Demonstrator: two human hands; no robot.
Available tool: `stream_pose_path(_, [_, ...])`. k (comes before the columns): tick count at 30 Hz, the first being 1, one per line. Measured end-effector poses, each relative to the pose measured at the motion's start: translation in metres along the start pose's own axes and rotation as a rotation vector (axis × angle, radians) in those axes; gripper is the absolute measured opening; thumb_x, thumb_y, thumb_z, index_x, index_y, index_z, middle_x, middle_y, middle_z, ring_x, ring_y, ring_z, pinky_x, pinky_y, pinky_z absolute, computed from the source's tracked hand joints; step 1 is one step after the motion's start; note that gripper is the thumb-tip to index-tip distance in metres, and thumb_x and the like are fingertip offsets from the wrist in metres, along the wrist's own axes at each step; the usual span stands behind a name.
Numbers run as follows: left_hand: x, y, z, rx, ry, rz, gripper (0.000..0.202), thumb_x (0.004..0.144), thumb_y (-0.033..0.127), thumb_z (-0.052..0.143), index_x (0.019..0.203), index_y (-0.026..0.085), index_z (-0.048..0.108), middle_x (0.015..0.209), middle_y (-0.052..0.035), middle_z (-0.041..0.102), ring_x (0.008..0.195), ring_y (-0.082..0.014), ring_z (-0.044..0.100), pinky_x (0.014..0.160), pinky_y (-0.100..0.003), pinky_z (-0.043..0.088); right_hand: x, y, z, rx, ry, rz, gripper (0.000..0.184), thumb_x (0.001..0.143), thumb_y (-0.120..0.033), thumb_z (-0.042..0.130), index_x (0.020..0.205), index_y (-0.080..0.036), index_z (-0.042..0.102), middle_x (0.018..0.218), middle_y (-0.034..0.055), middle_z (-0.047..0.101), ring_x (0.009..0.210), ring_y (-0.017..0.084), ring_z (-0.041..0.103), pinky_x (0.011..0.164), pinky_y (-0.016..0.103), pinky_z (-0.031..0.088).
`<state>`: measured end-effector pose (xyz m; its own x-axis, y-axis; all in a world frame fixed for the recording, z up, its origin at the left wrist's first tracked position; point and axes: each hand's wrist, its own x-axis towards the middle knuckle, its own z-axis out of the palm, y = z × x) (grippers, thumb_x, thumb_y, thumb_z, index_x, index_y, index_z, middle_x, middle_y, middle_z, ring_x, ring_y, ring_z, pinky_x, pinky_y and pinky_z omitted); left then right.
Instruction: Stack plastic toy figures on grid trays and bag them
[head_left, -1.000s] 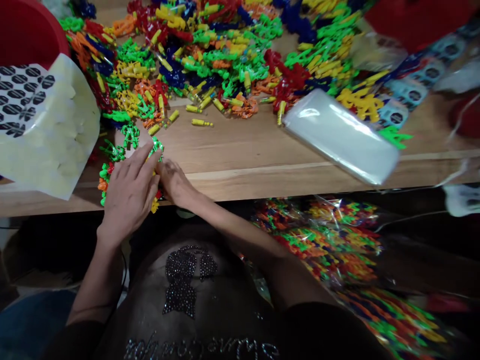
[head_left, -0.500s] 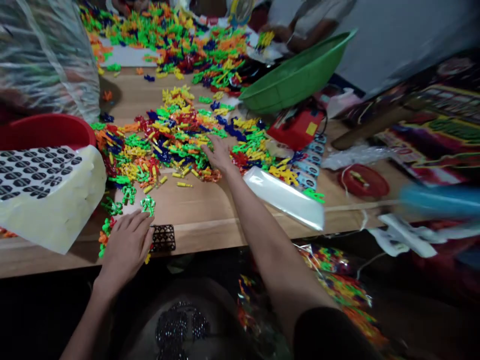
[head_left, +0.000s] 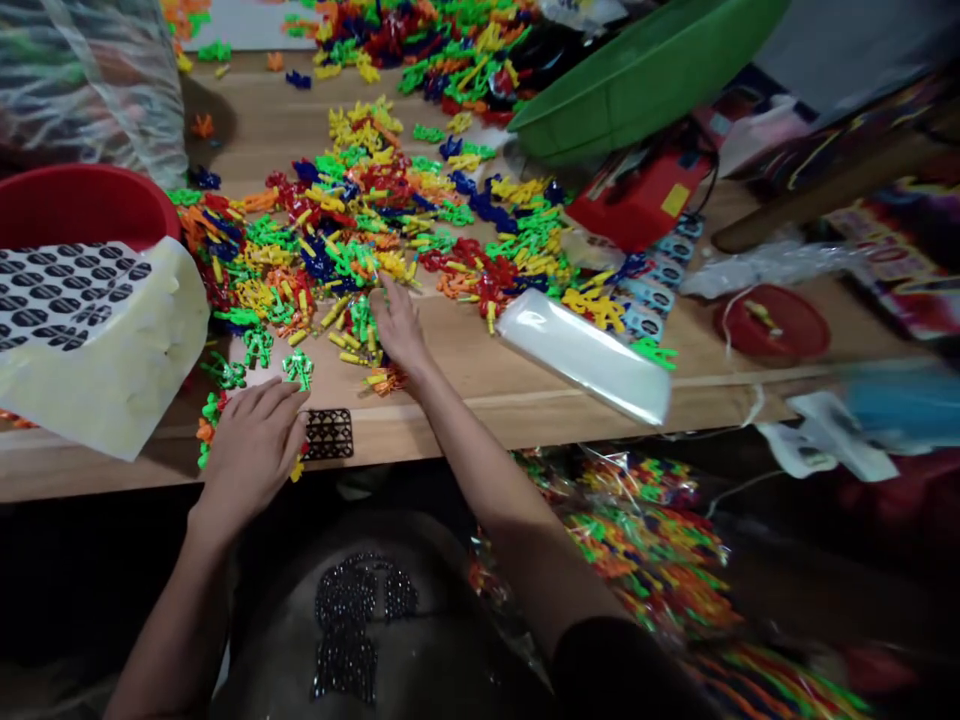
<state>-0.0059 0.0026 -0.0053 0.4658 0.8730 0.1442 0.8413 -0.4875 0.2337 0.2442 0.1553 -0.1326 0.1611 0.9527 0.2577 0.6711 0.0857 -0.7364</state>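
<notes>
My right hand (head_left: 401,325) reaches into the near edge of a heap of small plastic toy pieces (head_left: 360,200) in green, yellow, orange, red and blue. Its fingers are stretched out and touch green and yellow pieces, gripping none that I can see. My left hand (head_left: 255,440) lies palm down near the front edge of the table, fingers extended, over some small colored pieces. Right beside it is a black lattice-like plastic piece (head_left: 330,433). A green toy figure (head_left: 298,368) lies just beyond the left fingertips, with other green figures near it.
At left, a sheet of round black stickers (head_left: 67,290) hangs over a red basin (head_left: 97,195). Clear plastic sleeves (head_left: 585,355) lie at right, before a red device (head_left: 637,200) and a tilted green basin (head_left: 645,80). Filled bags (head_left: 652,540) lie below the table.
My right hand has moved left and nearer, dragging pieces along and leaving a gap in the heap. My left hand stays in about the same place. The view has tilted down.
</notes>
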Motion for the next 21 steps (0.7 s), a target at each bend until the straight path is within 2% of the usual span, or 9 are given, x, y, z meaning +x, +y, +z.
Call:
stream_pose_path(3, [-0.002,0.0,-0.001,-0.015,-0.013,-0.002,0.045,0.111,0.036,0.038,0.134,0.019,0.073,0.138,-0.0136,0.075,0.136,-0.0352,0.064,0.114,-0.06,0.051,-0.014,0.001,-0.039,0.075,-0.03,-0.087,0.063,0.112,-0.064,0.024,0.144,-0.025,0.062,0.152,0.0148,0.059,0.145,0.026,0.052,0.119,0.051,0.047])
stream_pose_path(5, [-0.003,0.0,-0.001,-0.014,-0.025,-0.006,0.046,0.111,0.037,0.037,0.134,0.019,0.073,0.139,-0.0132,0.074,0.137,-0.0352,0.063,0.115,-0.06,0.05,-0.03,0.0,-0.069,0.097,-0.081,-0.101,0.054,0.111,-0.06,0.036,0.127,-0.023,0.071,0.13,0.0133,0.072,0.126,0.028,0.065,0.109,0.048,0.054])
stream_pose_path(7, [-0.003,0.0,-0.001,-0.007,-0.035,-0.008,0.047,0.112,0.038,0.036,0.134,0.019,0.072,0.139,-0.0129,0.074,0.137,-0.0347,0.063,0.116,-0.058,0.05,-0.056,-0.006,-0.093,0.119,-0.208,-0.098,0.042,0.109,-0.052,0.048,0.113,-0.022,0.076,0.107,0.0093,0.077,0.101,0.027,0.072,0.094,0.044,0.059])
stream_pose_path(9, [-0.003,0.001,-0.001,0.002,-0.04,-0.008,0.045,0.111,0.037,0.037,0.135,0.02,0.072,0.14,-0.0126,0.074,0.138,-0.0341,0.063,0.117,-0.057,0.049,-0.09,-0.016,-0.104,0.124,-0.395,-0.142,0.032,0.109,-0.042,0.051,0.11,-0.023,0.077,0.103,0.0064,0.079,0.093,0.025,0.073,0.088,0.04,0.059])
stream_pose_path(11, [-0.002,0.001,-0.001,0.001,-0.039,-0.011,0.044,0.111,0.036,0.039,0.135,0.02,0.072,0.14,-0.0131,0.074,0.138,-0.0344,0.063,0.118,-0.058,0.049,-0.126,-0.028,-0.104,0.063,-0.581,-0.205,0.027,0.109,-0.037,0.054,0.114,-0.024,0.077,0.107,0.0067,0.079,0.094,0.025,0.074,0.086,0.04,0.059])
stream_pose_path(13, [-0.001,0.003,-0.002,-0.005,-0.046,-0.023,0.044,0.111,0.036,0.039,0.134,0.018,0.072,0.14,-0.0141,0.074,0.138,-0.0351,0.063,0.118,-0.059,0.05,-0.156,-0.038,-0.098,-0.093,-0.664,-0.203,0.026,0.109,-0.036,0.056,0.123,-0.026,0.075,0.112,0.0094,0.078,0.097,0.027,0.074,0.083,0.04,0.06])
stream_pose_path(17, [-0.003,0.008,-0.005,0.026,-0.05,-0.049,0.044,0.112,0.037,0.038,0.135,0.019,0.07,0.142,-0.0125,0.073,0.145,-0.0341,0.06,0.127,-0.061,0.039,-0.179,-0.037,-0.096,-0.393,-0.585,-0.008,0.028,0.109,-0.037,0.053,0.121,-0.022,0.073,0.114,0.0138,0.072,0.096,0.03,0.072,0.078,0.039,0.059])
stream_pose_path(19, [-0.004,0.012,-0.006,0.043,-0.033,-0.055,0.045,0.113,0.041,0.037,0.14,0.02,0.066,0.15,-0.0111,0.068,0.154,-0.0329,0.051,0.133,-0.063,0.029,-0.176,-0.026,-0.1,-0.405,-0.504,0.076,0.024,0.108,-0.034,0.052,0.113,-0.021,0.071,0.111,0.0145,0.07,0.094,0.03,0.07,0.078,0.04,0.057])
stream_pose_path(21, [-0.004,0.016,-0.006,0.035,-0.029,-0.048,0.047,0.114,0.043,0.036,0.146,0.02,0.06,0.16,-0.0109,0.06,0.161,-0.0308,0.041,0.136,-0.061,0.026,-0.17,-0.013,-0.103,-0.295,-0.394,0.138,0.018,0.103,-0.03,0.054,0.112,-0.02,0.066,0.107,0.0134,0.07,0.089,0.028,0.068,0.078,0.04,0.056])
